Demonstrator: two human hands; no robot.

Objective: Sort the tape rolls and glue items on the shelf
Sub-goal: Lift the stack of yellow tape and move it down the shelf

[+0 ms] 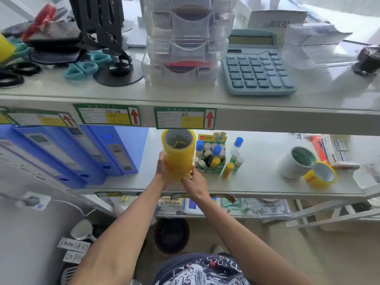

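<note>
A tall stack of yellow tape rolls stands upright on the middle shelf, just right of the blue binders. My left hand grips its left side and my right hand holds its lower right edge. Right beside the stack is a green box of glue sticks, with loose glue bottles and a yellow-capped one next to it. Farther right, a white tape stack leans, and a single yellow tape roll sits against it.
Blue binders fill the shelf's left part. Small packets and boxes sit at the far right. The upper shelf carries a blue calculator, clear drawers, scissors and a black stand. A dark bin stands on the floor below.
</note>
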